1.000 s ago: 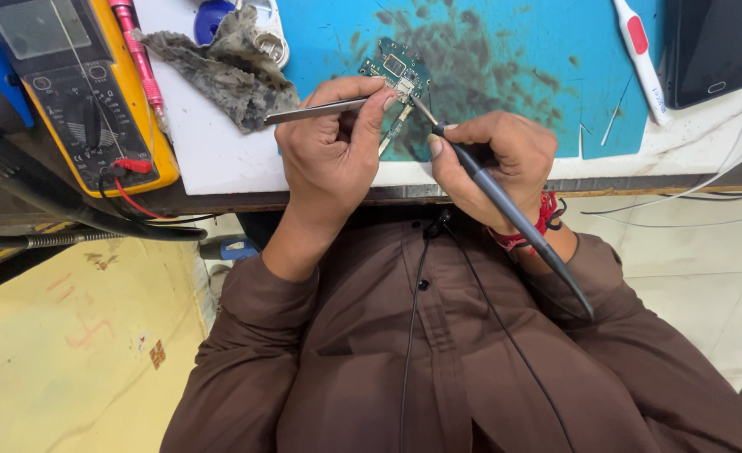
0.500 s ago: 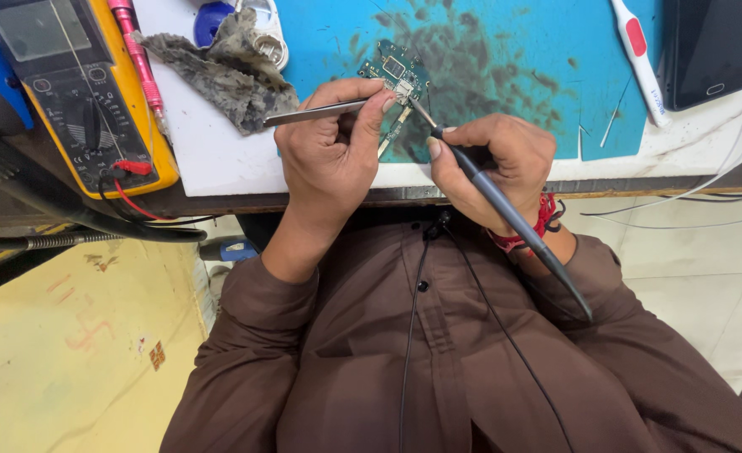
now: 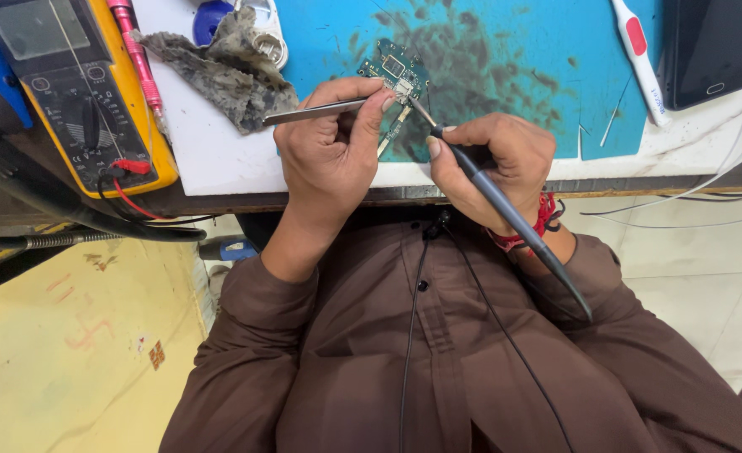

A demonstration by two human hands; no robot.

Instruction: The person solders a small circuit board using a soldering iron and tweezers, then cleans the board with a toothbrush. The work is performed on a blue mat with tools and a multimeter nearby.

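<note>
Fingers (image 3: 371, 105) of left hand (image 3: 329, 159) pinch tweezers (image 3: 316, 111), right hand (image 3: 492, 155) grips soldering iron (image 3: 505, 210) w/ tip on circuit board (image 3: 400, 71); a slip could lift a pad or bridge joints.

Hands (image 3: 404, 159) hold tweezers (image 3: 316, 111), soldering iron (image 3: 505, 205) at circuit board (image 3: 398, 73).

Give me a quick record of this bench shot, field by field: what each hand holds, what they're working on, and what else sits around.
Left hand: grips thin metal tweezers, tips at the board
Right hand: holds a slim dark soldering iron like a pen, tip on the board
Workpiece: small green circuit board lying on a stained blue work mat
Far left: yellow multimeter with red lead
Beside it: grey crumpled rag
Far right: black phone, white and red pen-shaped tool
Clothing: brown shirt
</note>
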